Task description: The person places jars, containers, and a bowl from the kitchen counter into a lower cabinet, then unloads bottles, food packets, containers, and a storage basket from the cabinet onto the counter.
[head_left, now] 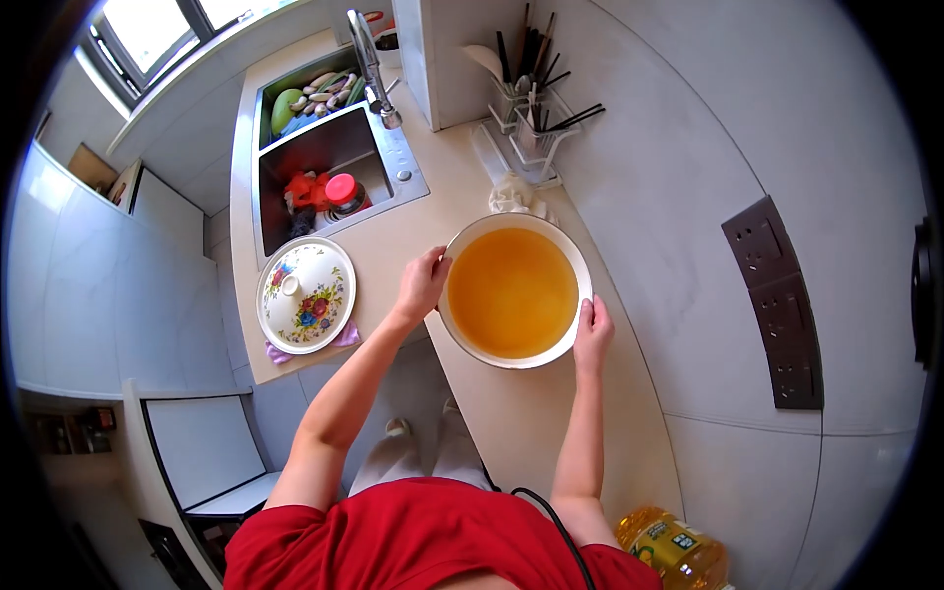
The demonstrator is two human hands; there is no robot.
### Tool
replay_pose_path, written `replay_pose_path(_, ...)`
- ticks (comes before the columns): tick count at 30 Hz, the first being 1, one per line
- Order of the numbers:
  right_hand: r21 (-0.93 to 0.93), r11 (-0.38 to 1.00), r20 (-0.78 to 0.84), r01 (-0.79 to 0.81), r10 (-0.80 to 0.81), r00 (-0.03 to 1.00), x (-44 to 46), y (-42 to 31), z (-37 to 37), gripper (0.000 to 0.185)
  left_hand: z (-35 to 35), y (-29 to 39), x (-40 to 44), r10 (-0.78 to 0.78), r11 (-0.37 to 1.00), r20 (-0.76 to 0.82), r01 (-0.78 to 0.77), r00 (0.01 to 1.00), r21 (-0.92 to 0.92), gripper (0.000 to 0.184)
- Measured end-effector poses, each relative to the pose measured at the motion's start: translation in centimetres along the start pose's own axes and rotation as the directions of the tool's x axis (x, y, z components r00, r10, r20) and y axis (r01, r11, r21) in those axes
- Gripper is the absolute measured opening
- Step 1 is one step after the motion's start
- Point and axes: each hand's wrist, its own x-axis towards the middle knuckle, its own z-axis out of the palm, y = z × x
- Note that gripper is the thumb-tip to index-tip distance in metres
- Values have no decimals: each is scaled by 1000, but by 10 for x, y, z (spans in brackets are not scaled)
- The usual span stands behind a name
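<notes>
Between my two hands is a wide white pot (448, 313), filled with an orange-yellow liquid (513, 293). My left hand (424, 282) is closed on its left edge, and my right hand (593, 332) grips the right edge. The fingers are partly hidden by the rim. Whether the pot rests on the counter or hangs just above it, I cannot tell. To the left of my left hand lies a white flowered lid (327, 275) with a round knob, on a purple cloth (346, 335).
A double sink (401, 162) with a tap (366, 59) holds vegetables and a red-capped jar (343, 192). Behind the pot are a pale cloth (513, 194) and a utensil rack (539, 138). An oil bottle (674, 551) stands at the lower right; dark sockets (777, 305) line the wall.
</notes>
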Motion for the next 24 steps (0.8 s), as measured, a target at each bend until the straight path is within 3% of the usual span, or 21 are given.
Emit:
replay_pose_path(3,-31,999,63,13,-10,998,-5,-20,-5,25,-10,5,-23,-11,1000,-64,10,998,-20,26)
replay_pose_path(8,19,999,146,50,-53,988,-26,-51,-7,27,-44,23,-82,-164,970,-163,128,973,-208,25)
replay_pose_path(9,47,999,202,-14,4,979,-33,-59,-9,28,-49,14,-96,-135,976,-202,95,970,-196,25)
replay_pose_path(14,146,989,392,-14,-45,919,-84,-95,-12,31,-95,30,-195,-189,976,-376,131,907,-176,26)
replay_pose_path(16,34,997,478,-65,41,877,-111,-107,-19,32,-110,32,-241,-143,988,-469,97,872,-120,25)
replay_pose_path(19,147,988,541,54,-126,832,-161,-122,-19,35,-131,41,-319,-182,979,-580,94,794,-178,25)
replay_pose_path(21,166,985,680,51,-152,717,-186,-133,-24,36,-134,45,-371,-205,978,-668,124,715,-168,24)
replay_pose_path(22,210,968,703,139,-248,666,-197,-127,-24,35,-133,45,-398,-212,977,-709,148,672,-151,24)
replay_pose_path(24,278,960,809,47,-260,527,-246,-166,-40,32,-133,49,-449,-217,974,-780,187,587,-130,22)
